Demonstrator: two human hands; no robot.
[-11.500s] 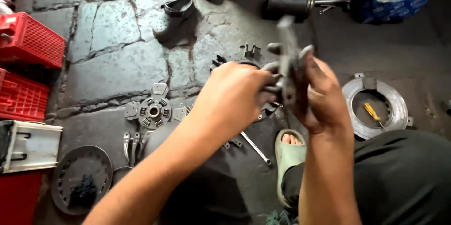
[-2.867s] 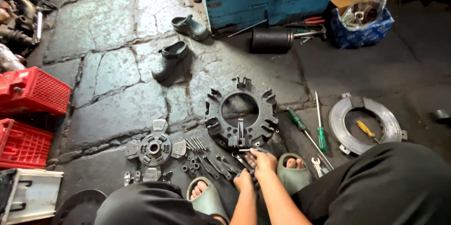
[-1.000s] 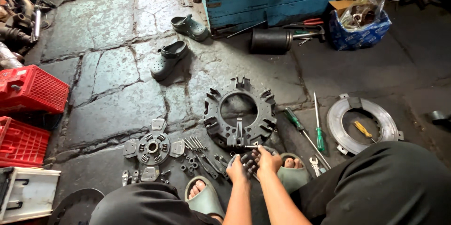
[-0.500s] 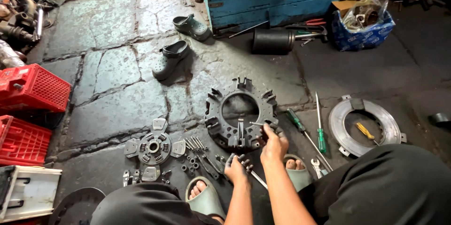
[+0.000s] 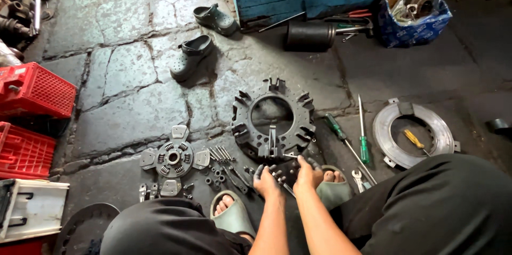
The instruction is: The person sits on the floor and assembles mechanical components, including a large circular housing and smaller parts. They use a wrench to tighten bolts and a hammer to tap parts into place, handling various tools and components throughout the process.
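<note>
From the head camera, both hands are low on the floor between two green sandals. The left hand [image 5: 265, 180] and right hand [image 5: 308, 173] curl around a small dark metal part [image 5: 284, 174], fingers closed on it. It sits just below the big black round metal clutch cover [image 5: 273, 120]. A grey four-pad clutch disc [image 5: 172, 158] lies further left.

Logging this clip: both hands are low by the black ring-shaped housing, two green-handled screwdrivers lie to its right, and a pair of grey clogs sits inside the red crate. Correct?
Not quite. The head view shows the grey clogs on the bare stone floor, well apart from the red crate. The rest stands: both hands are by the black ring-shaped housing, with the green-handled screwdrivers to its right.
</note>
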